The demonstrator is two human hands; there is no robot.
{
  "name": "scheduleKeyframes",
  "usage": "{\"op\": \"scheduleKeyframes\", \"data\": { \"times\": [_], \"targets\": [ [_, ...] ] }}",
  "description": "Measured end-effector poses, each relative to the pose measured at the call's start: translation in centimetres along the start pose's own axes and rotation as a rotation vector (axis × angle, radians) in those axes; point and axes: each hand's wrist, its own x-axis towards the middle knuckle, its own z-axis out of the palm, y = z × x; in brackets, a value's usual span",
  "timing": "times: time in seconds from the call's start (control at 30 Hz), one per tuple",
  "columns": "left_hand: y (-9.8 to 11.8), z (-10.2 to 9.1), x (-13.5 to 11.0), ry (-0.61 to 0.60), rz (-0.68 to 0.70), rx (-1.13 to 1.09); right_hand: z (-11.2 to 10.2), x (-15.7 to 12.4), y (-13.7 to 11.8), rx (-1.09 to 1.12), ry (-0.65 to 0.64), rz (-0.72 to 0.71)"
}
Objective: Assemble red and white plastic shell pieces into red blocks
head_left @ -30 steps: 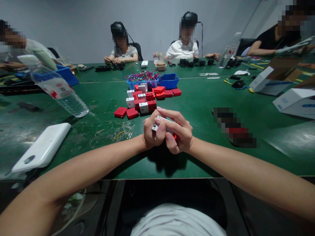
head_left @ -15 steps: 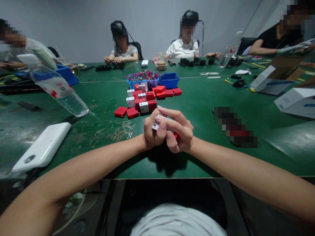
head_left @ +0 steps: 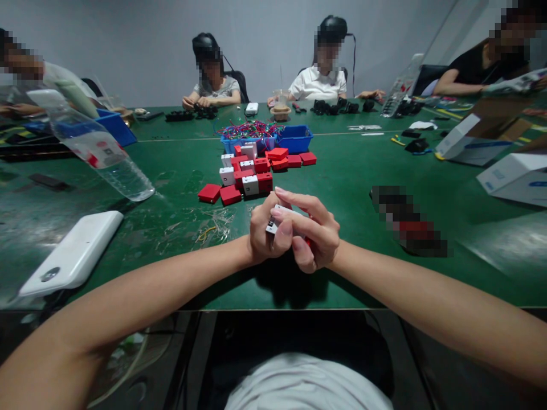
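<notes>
My left hand (head_left: 265,233) and my right hand (head_left: 314,233) are clasped together over the green table (head_left: 350,182), both closed around a small white-and-red block (head_left: 274,219). Only a white corner with a dark mark and a bit of red show between the fingers. Just beyond my hands lies a pile of red and white blocks (head_left: 250,173). Behind the pile stand two blue bins (head_left: 294,138), one holding coloured wires (head_left: 250,131).
A clear plastic bottle (head_left: 98,151) lies tilted at the left, with a white flat device (head_left: 72,256) near the table's front edge. White cardboard boxes (head_left: 510,173) sit at the right. Several other people sit around the far and side edges, working with dark parts.
My hands shifted slightly right and turned the block a little between the fingers. The rest of the table looks the same.
</notes>
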Motion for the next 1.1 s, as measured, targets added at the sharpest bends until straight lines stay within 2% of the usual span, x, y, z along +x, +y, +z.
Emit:
{"op": "scheduleKeyframes", "data": {
  "times": [0.2,0.57,0.87,1.03,1.1],
  "targets": [
    [-0.18,0.01,-0.02,-0.010,0.050,0.005,-0.05,0.02,0.01,0.014,-0.004,-0.010],
    [0.27,-0.03,-0.12,-0.002,0.056,0.010,-0.18,0.25,-0.38,0.017,-0.004,0.002],
    [-0.47,0.14,0.05,0.015,-0.065,-0.013,0.05,0.40,0.19,0.001,0.013,0.029],
    [-0.33,0.12,0.20,0.009,-0.012,-0.072,0.10,0.52,0.02,0.014,0.014,0.027],
    [-0.53,0.13,0.47,0.017,-0.046,-0.104,0.24,0.67,0.06,0.017,0.025,0.051]
  ]
}}
